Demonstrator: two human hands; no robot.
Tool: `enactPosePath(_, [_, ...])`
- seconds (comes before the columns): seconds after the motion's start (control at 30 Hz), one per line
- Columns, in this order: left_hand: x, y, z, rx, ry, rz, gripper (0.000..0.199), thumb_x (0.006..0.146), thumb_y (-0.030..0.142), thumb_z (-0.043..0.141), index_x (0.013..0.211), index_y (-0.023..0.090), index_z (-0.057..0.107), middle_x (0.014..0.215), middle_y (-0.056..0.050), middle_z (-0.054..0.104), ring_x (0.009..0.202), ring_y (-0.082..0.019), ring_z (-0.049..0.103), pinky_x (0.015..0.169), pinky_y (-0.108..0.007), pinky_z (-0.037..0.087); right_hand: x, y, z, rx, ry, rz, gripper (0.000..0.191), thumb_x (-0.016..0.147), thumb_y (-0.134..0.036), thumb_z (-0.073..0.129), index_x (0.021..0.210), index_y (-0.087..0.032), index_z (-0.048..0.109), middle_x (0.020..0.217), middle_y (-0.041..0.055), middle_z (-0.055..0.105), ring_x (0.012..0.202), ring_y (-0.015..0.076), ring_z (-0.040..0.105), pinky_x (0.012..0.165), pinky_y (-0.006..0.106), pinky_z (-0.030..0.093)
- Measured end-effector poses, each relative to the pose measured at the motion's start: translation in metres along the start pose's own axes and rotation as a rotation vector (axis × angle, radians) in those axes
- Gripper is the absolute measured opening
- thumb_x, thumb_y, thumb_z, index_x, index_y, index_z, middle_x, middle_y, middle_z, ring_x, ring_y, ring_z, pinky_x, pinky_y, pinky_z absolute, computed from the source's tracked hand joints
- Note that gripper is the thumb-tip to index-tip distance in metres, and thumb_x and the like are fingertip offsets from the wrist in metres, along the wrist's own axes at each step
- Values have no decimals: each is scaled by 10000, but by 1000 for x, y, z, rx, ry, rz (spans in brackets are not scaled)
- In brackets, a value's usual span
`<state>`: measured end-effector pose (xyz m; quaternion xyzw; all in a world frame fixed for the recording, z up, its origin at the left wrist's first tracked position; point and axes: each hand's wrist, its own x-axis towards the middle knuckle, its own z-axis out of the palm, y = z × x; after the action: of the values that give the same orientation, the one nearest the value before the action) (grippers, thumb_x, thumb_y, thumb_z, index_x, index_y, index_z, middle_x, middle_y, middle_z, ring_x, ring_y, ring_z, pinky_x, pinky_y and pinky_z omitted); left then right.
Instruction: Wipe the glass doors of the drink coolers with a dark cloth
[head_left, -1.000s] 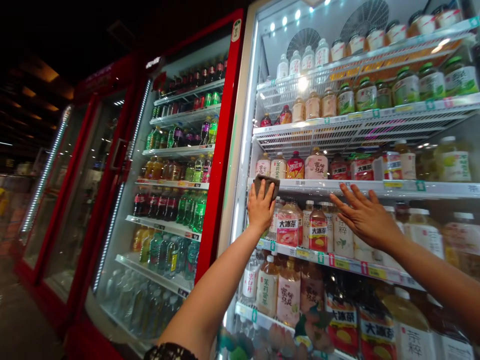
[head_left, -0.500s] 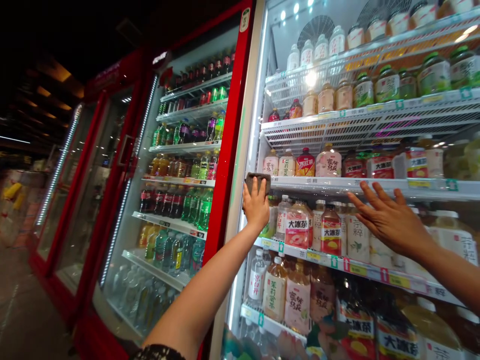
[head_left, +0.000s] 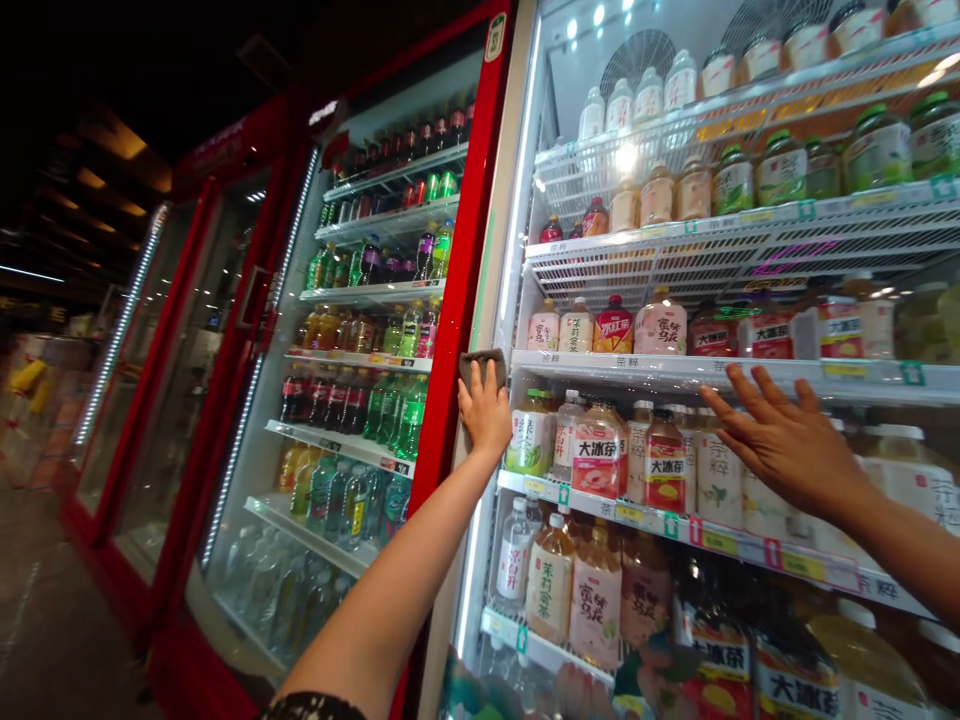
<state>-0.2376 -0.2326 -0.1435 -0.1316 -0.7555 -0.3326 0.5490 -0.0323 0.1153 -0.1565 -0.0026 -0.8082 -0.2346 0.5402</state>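
A dark grey-brown cloth point(head_left: 481, 358) lies under the fingers of my left hand point(head_left: 484, 405), pressed flat on the pale frame at the left edge of the drinks cooler's glass door. My right hand point(head_left: 787, 440) has its fingers spread and holds nothing; it is at the glass, in front of the bottles on the middle shelves. Behind the glass stand a green-labelled bottle point(head_left: 529, 435), close to my left hand, and a large red-and-white-labelled bottle point(head_left: 598, 450).
A red-framed cooler point(head_left: 448, 300) full of soda bottles adjoins on the left, with another red cooler point(head_left: 169, 390) farther off. Yellow and pale goods point(head_left: 30, 385) stand at the far left beside the dark floor point(head_left: 56, 610).
My left hand and the cloth have slid left, from the glass edge onto the door frame, uncovering the green-labelled bottle. My right hand stays spread in nearly the same place.
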Motion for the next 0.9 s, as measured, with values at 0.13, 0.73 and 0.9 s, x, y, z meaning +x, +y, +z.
enactPosePath(0.13, [-6,4,5,9,-39,204,595,978,299,491,1563,345,389,1692,23,263,1586,-333,83,1265,-566,220,0,0,0,-7,-13,-6,571,995,-472,384,1517,-273,499,1663,127,313,1534,369,277,1205,638,247])
enactPosePath(0.73, [-55,-43,-5,0,-98,151,602,975,263,472,1568,298,379,1691,-27,270,1583,-315,100,1254,-556,244,1,-1,-7,40,-49,-2,591,988,-511,452,1523,-261,490,1663,129,297,1532,376,277,1212,628,235])
enactPosePath(0.9, [-19,-14,5,9,-13,27,610,1006,298,418,1603,231,310,1703,-95,211,1581,-352,81,1251,-591,235,1,-1,-3,8,-6,-5,547,1002,-447,419,1513,-269,501,1660,122,316,1540,342,271,1203,632,259])
